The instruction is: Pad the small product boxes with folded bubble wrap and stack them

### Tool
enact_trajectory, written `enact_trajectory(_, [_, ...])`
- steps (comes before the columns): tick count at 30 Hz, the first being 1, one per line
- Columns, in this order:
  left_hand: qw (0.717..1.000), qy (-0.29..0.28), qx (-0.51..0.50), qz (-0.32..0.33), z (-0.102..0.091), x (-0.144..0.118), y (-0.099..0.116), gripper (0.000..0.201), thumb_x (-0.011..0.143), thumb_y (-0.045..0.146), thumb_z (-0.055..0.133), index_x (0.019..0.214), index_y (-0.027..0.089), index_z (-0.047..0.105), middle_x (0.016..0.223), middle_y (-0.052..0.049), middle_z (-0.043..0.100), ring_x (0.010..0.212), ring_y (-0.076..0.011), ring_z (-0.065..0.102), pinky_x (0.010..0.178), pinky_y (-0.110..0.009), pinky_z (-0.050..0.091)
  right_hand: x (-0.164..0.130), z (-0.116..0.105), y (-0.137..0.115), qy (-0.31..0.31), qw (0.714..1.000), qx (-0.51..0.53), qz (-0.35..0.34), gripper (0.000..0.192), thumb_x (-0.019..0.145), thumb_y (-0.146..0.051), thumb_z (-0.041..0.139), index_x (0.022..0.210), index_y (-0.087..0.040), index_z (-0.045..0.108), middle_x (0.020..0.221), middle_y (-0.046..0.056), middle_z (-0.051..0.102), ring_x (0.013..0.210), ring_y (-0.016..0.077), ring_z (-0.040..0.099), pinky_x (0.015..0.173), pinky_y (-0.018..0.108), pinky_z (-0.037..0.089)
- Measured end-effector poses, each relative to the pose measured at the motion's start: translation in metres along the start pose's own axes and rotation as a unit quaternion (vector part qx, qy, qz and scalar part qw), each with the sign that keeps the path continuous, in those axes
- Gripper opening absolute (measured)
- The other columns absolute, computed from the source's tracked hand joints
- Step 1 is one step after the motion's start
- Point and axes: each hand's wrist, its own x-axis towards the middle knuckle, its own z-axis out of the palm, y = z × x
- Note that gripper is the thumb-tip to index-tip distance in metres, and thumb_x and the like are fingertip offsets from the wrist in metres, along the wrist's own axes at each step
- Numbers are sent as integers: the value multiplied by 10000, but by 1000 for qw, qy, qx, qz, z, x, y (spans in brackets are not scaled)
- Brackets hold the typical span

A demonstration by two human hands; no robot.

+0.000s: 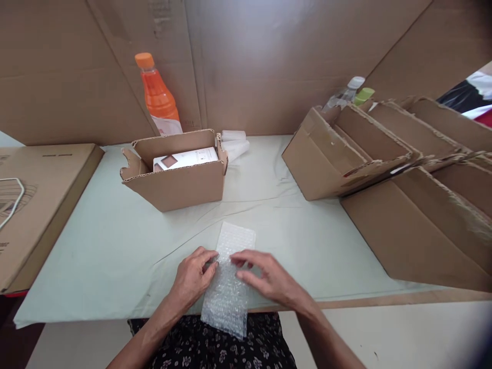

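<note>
I see my left hand (194,274) and right hand (265,277) resting on a strip of bubble wrap (230,277) that lies between them on the surface (115,246). Both hands are loosely curled, fingertips pressing the wrap's middle, gripping nothing. The strip runs ahead of the fingers and back past the wrists over the surface's near edge. An open cardboard box (180,174) sits well beyond the left hand.

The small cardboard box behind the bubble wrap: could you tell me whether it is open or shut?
Open: the small cardboard box has its flaps up, and a white packet shows inside.
</note>
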Motion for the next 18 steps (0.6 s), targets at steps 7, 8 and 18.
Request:
enact_trajectory(7, [999, 8, 44, -7, 7, 4, -1, 249, 884, 285, 534, 1012, 217, 736, 827, -34, 703, 672, -175, 629, 673, -301, 491, 134, -99, 24, 191, 930, -310, -54, 253, 897, -160, 578, 1018, -241, 785, 1496, 80, 547, 1363, 320, 503, 1090, 533, 436])
enact_trajectory(8, [999, 10, 46, -6, 8, 5, -1, 246, 886, 287, 533, 1011, 215, 733, 825, -33, 700, 668, -175, 629, 670, -299, 493, 160, -105, 25, 179, 921, -340, -60, 278, 874, -117, 583, 1029, -228, 785, 1537, 82, 503, 1409, 342, 450, 1094, 559, 420])
enact_trajectory(18, [1000, -3, 13, -12, 3, 3, 0, 270, 888, 292, 535, 1056, 195, 722, 823, -35, 684, 667, -166, 619, 670, -294, 489, 150, -149, 19, 435, 895, -35, -87, 255, 866, -329, 597, 1028, -177, 723, 941, 44, 740, 824, 163, 662, 774, 330, 549])
